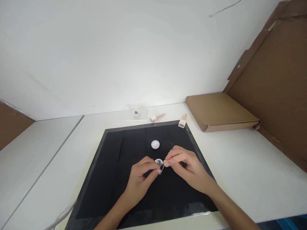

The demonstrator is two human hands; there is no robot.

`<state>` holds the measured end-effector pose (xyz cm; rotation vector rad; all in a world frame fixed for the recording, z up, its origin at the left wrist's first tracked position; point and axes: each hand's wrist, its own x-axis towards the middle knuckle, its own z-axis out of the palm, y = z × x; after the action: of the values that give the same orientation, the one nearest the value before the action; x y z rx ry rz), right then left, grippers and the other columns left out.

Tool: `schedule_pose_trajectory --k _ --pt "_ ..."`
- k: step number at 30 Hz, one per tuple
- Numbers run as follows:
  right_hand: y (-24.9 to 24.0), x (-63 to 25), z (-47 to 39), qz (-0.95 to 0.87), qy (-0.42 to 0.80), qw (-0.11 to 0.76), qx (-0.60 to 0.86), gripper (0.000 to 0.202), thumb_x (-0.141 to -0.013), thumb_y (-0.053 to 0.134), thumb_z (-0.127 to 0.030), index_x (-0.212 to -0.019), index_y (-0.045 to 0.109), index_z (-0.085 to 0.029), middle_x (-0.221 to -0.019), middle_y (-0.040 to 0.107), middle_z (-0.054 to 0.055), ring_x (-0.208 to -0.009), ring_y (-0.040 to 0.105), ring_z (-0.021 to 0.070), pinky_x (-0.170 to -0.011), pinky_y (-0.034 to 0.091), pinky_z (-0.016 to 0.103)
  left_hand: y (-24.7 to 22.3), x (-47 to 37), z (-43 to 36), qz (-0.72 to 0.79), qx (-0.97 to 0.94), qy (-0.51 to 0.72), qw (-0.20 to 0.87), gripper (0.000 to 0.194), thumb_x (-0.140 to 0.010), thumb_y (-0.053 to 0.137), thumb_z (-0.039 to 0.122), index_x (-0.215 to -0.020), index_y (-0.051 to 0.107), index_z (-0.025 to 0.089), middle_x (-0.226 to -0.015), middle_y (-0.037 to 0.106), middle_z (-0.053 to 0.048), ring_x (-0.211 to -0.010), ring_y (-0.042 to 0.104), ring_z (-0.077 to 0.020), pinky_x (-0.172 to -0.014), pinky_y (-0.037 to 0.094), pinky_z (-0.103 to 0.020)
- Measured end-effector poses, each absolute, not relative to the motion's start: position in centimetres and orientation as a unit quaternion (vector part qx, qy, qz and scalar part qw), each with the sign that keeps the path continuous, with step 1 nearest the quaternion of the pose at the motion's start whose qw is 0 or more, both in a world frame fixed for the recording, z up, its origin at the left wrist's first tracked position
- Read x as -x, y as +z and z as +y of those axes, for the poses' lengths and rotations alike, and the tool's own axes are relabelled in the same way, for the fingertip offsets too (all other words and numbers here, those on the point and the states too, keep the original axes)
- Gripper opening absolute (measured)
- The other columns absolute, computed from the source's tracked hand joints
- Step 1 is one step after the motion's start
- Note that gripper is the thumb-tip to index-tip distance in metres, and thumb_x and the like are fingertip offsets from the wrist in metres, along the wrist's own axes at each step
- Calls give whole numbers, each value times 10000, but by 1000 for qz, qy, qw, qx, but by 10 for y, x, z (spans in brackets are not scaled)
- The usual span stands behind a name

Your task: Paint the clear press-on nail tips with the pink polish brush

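Observation:
My left hand [144,174] pinches a small clear piece with a dark patch [161,167] between thumb and fingertips; its exact kind is hard to make out. Closed around a peach-coloured brush cap [178,157], like that of a nail polish bottle, my right hand [189,169] brings the cap's near end up to the clear piece. Something dark also shows beneath the right fingers, too hidden to name. Just behind the fingertips, a small white dish with dark and silvery contents [158,161] is partly covered. Farther back lies a round white dish [155,145].
Both hands work above a black mat [107,172] on a white table [251,166]. Two small bottles with peach caps lie at the back, one in the middle [153,119] and one at the right corner [182,123]. A flat cardboard box [223,110] rests back right.

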<state>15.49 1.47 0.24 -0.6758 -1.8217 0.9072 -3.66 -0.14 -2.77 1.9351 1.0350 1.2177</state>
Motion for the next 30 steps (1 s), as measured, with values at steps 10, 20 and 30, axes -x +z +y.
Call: schedule_pose_trajectory --k 10,20,30 --pt "-1 -155 14 -709 403 461 350 225 -915 512 -176 -692 523 -202 -795 628 15 -676 546 131 -550 370 255 -31 38 -4 362 -760 475 256 138 -793 627 43 -805 699 160 -723 668 -29 -674 599 -113 -628 490 -200" --pt "-1 -158 16 -720 421 483 266 183 -916 521 -146 -766 596 -219 -812 671 10 -695 577 137 -614 432 290 -29 37 -2 374 -784 467 164 138 -792 624 27 -821 684 148 -730 656 -34 -677 598 -112 -621 493 -195" --pt "3 -160 17 -777 371 416 292 221 -914 517 -133 -706 514 -208 -823 650 2 -696 529 118 -630 411 270 -28 31 -1 356 -813 452 93 147 -816 592 27 -855 655 153 -731 642 -35 -667 571 -124 -601 488 -228"
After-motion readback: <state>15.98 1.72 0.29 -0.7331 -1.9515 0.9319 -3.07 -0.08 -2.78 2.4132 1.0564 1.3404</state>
